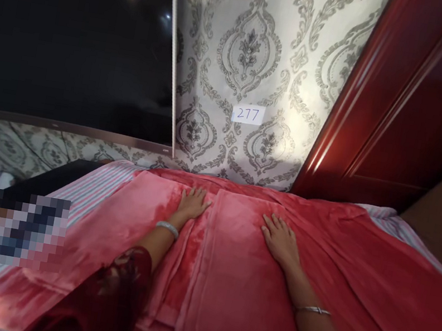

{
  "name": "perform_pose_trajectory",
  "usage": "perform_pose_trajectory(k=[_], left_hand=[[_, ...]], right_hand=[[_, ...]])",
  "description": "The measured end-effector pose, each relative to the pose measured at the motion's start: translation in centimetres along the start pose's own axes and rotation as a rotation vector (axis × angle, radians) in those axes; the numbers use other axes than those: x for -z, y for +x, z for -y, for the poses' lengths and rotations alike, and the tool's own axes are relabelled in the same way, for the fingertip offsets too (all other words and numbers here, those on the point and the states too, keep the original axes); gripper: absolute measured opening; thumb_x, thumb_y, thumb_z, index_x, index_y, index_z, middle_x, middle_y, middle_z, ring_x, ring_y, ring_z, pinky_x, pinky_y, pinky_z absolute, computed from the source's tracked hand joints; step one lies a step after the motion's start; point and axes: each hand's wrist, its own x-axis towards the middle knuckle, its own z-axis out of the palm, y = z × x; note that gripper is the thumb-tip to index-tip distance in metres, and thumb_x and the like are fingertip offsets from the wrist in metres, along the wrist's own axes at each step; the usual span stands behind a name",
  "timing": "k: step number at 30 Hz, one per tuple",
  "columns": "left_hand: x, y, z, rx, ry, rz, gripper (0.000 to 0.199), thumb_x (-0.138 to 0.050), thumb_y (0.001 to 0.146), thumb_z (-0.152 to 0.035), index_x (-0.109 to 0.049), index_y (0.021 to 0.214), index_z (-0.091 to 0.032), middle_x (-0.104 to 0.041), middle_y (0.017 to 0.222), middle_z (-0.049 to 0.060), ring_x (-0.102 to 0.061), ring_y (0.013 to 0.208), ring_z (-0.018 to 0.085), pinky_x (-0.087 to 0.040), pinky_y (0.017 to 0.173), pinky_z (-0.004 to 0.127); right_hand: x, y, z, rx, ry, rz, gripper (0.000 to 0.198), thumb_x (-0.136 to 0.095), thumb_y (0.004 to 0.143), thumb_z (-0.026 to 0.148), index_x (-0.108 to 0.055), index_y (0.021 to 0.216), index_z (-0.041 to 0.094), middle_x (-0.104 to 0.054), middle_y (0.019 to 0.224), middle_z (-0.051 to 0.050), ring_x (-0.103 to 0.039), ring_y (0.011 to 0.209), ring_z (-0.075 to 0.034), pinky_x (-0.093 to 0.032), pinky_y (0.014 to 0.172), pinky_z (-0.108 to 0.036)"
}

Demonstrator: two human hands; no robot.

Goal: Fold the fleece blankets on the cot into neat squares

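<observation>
A red-pink plush blanket (235,281) lies spread on a bed-like surface, with its left part and middle part folded into layered panels. My left hand (193,204) rests flat on the far end of the left folded panel, fingers spread, near the gap between the two panels. Flat on the right side of the middle panel lies my right hand (280,238), its fingers apart and pointing away from me. Neither hand grips the cloth. To the right, a single layer of the blanket stretches out with long soft creases.
Under the blanket shows a striped sheet (93,195). A large dark television (72,39) stands at the back left. Behind is patterned wallpaper (248,51) with a paper label (248,114) reading 277. A dark red wooden door (409,106) rises at the right.
</observation>
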Motion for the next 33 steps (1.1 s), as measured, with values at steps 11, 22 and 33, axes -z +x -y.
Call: perform_pose_trajectory(k=[11, 22, 33], left_hand=[[0.6, 0.2, 0.1, -0.005, -0.035, 0.059, 0.063, -0.034, 0.098, -0.054, -0.037, 0.154, -0.025, -0.031, 0.164, 0.011, -0.021, 0.153, 0.032, -0.014, 0.121, 0.059], [2.2, -4.9, -3.5, 0.027, -0.18, 0.032, 0.035, -0.044, 0.095, -0.036, -0.072, 0.091, -0.015, -0.073, 0.101, 0.013, -0.067, 0.094, 0.025, -0.047, 0.081, 0.031], [0.0, -5.8, -4.9, 0.099, -0.356, 0.017, 0.036, -0.061, 0.084, -0.051, -0.063, 0.067, -0.019, -0.057, 0.061, -0.001, -0.055, 0.066, 0.017, -0.032, 0.059, 0.026]], right_hand=[[0.8, -0.4, 0.4, -0.017, 0.031, 0.011, 0.053, -0.029, 0.104, 0.04, -0.042, 0.153, 0.025, -0.036, 0.162, -0.007, -0.032, 0.148, -0.026, -0.027, 0.119, -0.046], [1.0, -0.6, 0.2, -0.018, 0.071, 0.014, 0.055, -0.026, 0.104, 0.04, -0.042, 0.154, 0.024, -0.034, 0.163, -0.008, -0.029, 0.149, -0.027, -0.025, 0.119, -0.048], [1.0, -0.5, 0.1, -0.02, 0.099, 0.015, 0.054, -0.027, 0.104, 0.041, -0.042, 0.154, 0.026, -0.033, 0.163, -0.008, -0.027, 0.15, -0.026, -0.024, 0.118, -0.049]])
